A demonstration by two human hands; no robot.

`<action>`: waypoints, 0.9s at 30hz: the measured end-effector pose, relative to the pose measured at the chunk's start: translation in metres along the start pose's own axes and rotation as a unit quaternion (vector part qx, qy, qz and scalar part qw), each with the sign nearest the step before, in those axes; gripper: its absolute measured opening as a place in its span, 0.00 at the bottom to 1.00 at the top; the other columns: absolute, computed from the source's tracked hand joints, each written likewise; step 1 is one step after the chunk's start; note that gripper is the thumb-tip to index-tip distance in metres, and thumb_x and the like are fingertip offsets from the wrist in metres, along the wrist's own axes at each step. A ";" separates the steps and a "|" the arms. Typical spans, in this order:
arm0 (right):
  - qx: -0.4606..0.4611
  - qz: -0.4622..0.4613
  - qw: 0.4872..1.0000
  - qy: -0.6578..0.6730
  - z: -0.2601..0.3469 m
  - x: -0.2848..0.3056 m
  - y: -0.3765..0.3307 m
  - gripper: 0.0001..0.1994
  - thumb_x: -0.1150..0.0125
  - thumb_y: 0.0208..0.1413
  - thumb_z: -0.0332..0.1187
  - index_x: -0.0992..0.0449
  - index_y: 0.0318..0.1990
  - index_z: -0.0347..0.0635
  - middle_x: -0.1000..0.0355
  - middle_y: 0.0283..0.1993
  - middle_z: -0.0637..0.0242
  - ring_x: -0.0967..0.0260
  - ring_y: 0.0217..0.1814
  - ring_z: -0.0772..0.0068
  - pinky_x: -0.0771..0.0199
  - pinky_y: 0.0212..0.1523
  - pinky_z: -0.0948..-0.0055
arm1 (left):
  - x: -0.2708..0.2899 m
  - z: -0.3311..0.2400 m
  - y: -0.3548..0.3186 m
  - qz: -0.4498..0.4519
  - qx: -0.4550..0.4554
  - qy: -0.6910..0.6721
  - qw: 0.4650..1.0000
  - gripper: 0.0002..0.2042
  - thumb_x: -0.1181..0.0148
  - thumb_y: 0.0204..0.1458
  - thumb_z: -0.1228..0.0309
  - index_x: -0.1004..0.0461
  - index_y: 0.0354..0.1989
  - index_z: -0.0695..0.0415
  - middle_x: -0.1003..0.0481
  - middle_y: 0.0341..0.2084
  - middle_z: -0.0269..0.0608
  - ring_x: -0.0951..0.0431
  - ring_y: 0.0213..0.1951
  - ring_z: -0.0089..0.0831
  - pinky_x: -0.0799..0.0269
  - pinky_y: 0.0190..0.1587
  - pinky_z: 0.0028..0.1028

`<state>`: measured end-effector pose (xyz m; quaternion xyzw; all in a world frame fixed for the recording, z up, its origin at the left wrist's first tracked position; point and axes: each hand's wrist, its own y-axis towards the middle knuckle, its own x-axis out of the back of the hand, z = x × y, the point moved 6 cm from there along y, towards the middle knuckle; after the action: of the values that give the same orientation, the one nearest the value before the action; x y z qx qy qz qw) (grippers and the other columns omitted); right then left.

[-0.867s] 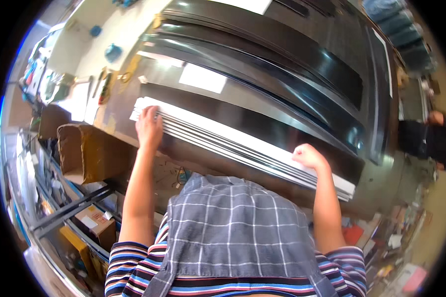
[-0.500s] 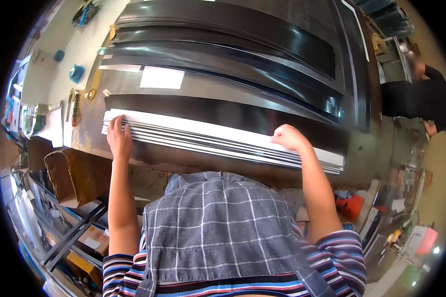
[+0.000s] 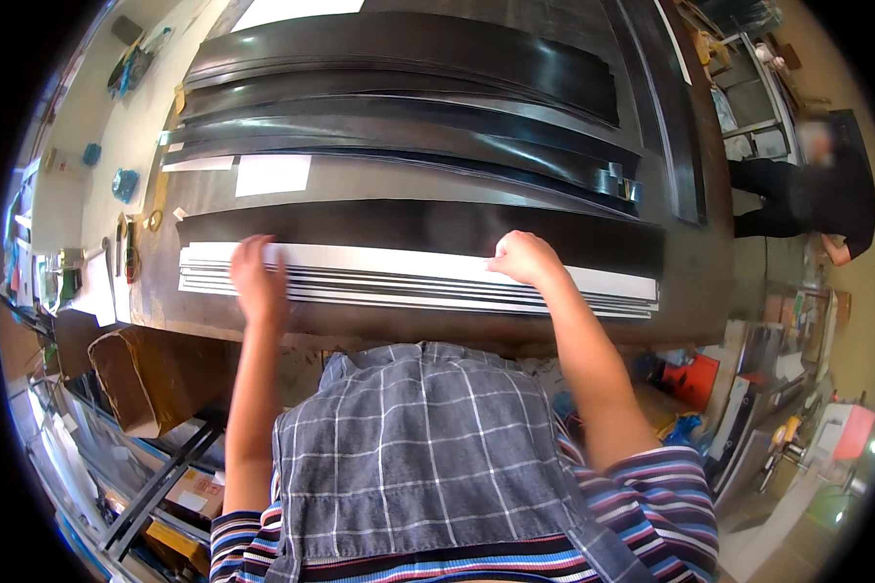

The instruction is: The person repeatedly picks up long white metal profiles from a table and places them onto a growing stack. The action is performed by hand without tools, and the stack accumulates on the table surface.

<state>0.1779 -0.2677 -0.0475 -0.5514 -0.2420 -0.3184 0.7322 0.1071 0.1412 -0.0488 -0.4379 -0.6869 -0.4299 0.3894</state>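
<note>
From far left, I see a cardboard box (image 3: pixel 170 364), then the blurred left hand (image 3: pixel 258 280) at the white strips (image 3: pixel 399 260) along the table's (image 3: pixel 690 291) near edge, grip unclear; black strips (image 3: pixel 399 121) crowd behind; the right hand (image 3: pixel 525 257) curls at the top strip, pinch unclear; a co-worker (image 3: pixel 841 199) stands beyond.

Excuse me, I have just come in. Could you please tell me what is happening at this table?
A person has both hands over a stepped stack of long white strips on a dark table. The left hand, slightly blurred, is near the left end; the right hand, fingers curled, is at the far edge, right of the middle. A black strip lies just beyond the stack, with glossy black sheets farther back. Another person stands off to the right.
</note>
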 end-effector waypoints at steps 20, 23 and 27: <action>-0.037 0.076 0.994 0.066 -0.225 0.051 -0.046 0.13 0.30 0.42 0.39 0.22 0.23 0.36 0.29 0.21 0.58 0.32 0.24 0.68 0.33 0.29 0.66 | -0.075 -0.218 -0.043 0.178 -0.082 -0.087 0.977 0.15 0.34 0.44 0.62 0.35 0.23 0.56 0.31 0.25 0.41 0.29 0.34 0.45 0.36 0.40 0.41; -0.070 0.053 0.993 0.083 -0.245 0.040 -0.043 0.15 0.29 0.42 0.40 0.22 0.23 0.36 0.28 0.21 0.59 0.31 0.25 0.68 0.32 0.29 0.67 | -0.078 -0.205 -0.039 0.173 -0.075 -0.061 0.980 0.16 0.34 0.43 0.61 0.35 0.23 0.56 0.31 0.25 0.41 0.29 0.34 0.45 0.36 0.39 0.41; -0.056 0.044 0.994 0.083 -0.252 0.041 -0.043 0.16 0.29 0.40 0.43 0.21 0.25 0.37 0.26 0.23 0.57 0.28 0.27 0.65 0.30 0.32 0.65 | -0.082 -0.239 -0.045 0.189 -0.095 -0.057 0.976 0.10 0.38 0.44 0.68 0.34 0.24 0.56 0.30 0.25 0.41 0.28 0.34 0.44 0.34 0.39 0.41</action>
<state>0.1747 -0.5263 -0.0600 -0.5735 -0.1375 -0.3436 0.7309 0.1283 -0.1143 -0.0563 -0.6184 -0.5687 -0.3863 0.3806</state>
